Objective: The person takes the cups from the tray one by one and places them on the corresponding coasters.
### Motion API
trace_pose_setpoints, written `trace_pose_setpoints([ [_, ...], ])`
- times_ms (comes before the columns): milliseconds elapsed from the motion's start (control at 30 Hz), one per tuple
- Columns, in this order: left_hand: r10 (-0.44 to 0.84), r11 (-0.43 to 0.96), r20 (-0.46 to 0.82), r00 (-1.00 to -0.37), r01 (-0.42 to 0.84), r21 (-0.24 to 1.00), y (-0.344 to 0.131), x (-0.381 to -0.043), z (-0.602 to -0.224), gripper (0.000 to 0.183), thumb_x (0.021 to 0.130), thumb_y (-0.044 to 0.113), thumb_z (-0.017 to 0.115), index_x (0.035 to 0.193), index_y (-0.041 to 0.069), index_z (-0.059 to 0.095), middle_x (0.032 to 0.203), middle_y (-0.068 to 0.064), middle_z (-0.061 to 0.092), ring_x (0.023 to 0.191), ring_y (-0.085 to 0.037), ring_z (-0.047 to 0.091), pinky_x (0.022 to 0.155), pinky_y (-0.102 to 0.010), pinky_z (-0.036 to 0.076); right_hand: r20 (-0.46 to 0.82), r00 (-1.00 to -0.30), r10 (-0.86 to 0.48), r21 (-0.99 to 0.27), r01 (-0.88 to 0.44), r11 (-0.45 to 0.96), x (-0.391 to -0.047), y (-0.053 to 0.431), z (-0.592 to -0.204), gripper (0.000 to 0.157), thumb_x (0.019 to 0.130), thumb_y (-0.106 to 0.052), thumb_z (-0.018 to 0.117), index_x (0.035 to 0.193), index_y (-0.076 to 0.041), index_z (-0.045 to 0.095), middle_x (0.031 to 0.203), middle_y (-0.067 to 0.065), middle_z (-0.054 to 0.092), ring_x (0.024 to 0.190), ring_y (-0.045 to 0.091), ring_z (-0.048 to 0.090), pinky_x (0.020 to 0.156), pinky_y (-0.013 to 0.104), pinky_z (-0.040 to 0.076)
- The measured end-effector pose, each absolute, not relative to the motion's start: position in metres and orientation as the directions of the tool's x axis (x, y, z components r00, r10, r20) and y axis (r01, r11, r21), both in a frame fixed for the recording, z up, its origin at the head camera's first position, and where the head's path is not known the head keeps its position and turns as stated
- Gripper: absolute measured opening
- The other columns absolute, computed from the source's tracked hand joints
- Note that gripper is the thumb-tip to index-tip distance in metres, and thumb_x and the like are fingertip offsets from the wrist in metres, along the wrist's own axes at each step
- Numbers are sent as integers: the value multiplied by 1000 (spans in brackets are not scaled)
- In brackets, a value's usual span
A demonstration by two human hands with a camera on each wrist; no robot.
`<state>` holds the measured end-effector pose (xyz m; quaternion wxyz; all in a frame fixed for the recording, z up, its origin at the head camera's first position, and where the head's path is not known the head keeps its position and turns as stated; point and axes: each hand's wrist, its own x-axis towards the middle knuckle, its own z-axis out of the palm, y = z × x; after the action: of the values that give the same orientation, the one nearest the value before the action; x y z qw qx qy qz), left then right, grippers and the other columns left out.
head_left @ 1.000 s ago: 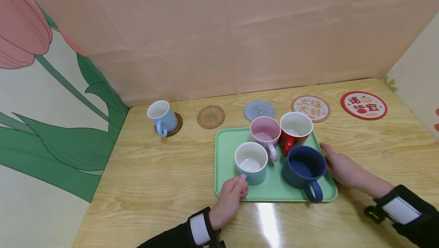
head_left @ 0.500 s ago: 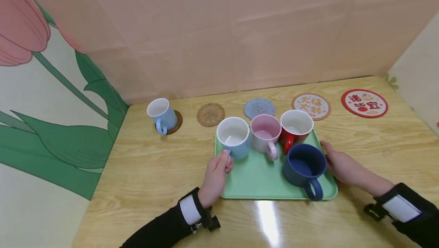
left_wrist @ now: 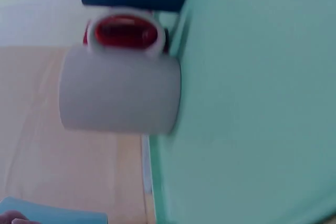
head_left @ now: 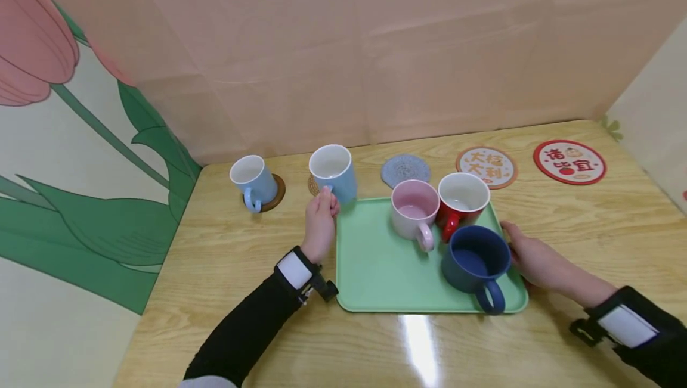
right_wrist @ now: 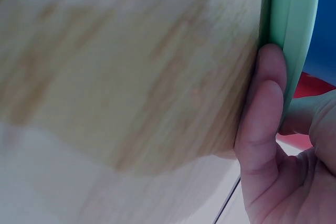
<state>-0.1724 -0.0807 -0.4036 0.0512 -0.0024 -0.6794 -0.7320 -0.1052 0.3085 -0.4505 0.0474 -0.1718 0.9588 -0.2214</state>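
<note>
Hazards, left to right. At centre-left of the frame, the left hand [head_left: 320, 227] has its fingers curled tight on the handle of a light-blue mug [head_left: 338, 174]. The mug nearly hides a woven coaster [head_left: 312, 186]; set down there, as I judge it, the base could land partly off the weave and tilt, since the mug itself masks the spot. Its lower edge overlaps the upper-left corner of the green tray [head_left: 383, 292] in the frame, so a low path might clip the rim; whether the base touches anything, I cannot tell. Right of centre, the right hand [head_left: 537, 263] pinches the tray's right edge between thumb and fingers; a tug could jostle the load.

Containers, left to right. A pale-blue mug [head_left: 257, 186] stands on a brown coaster [head_left: 279, 192], whose right side shows; its white interior displays no contents. The held mug, likewise white within, shows nothing inside. The tray bears a pink mug [head_left: 414, 215], a white-lined red mug [head_left: 464, 200] and, towards the lower right, a navy mug [head_left: 472, 266], all crowded rightward. I see nothing in the three.
</note>
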Motion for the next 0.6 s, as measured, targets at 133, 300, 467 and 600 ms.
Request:
trace_pose_setpoints([
  [133, -123, -63, 56, -991, 64, 996, -84, -191, -408, 42, 113, 19, 35, 72, 11, 43, 68, 0, 38, 64, -13, 36, 64, -23, 31, 8, -938, -346, -431, -316, 845, -104, 308, -450, 52, 91, 8, 65, 131, 19, 34, 70, 6, 62, 65, 27, 63, 60, 48, 55],
  [300, -199, -50, 25, -980, 35, 998, -87, -209, -415, 42, 112, 18, 36, 71, 12, 45, 67, 0, 40, 63, -13, 38, 63, -22, 32, -6, -942, -337, -431, -301, 851, -104, 308, -450, 51, 92, 7, 64, 131, 19, 33, 69, 6, 62, 64, 26, 63, 60, 47, 54],
  [467, -283, -64, -17, -959, 1, 998, -87, -224, -421, 42, 110, 16, 39, 68, 14, 46, 66, 2, 42, 62, -10, 40, 61, -20, 34, 14, -939, -344, -431, -316, 845, -103, 307, -451, 50, 91, 8, 64, 130, 19, 34, 68, 5, 60, 62, 24, 61, 58, 45, 53],
  [600, -317, -115, -45, -947, -9, 993, -88, -232, -423, 42, 109, 15, 40, 68, 14, 46, 65, 4, 41, 62, -8, 39, 61, -19, 33, 41, -936, -350, -428, -333, 841, -103, 307, -450, 50, 90, 9, 64, 129, 18, 34, 67, 5, 59, 62, 25, 61, 58, 46, 53],
])
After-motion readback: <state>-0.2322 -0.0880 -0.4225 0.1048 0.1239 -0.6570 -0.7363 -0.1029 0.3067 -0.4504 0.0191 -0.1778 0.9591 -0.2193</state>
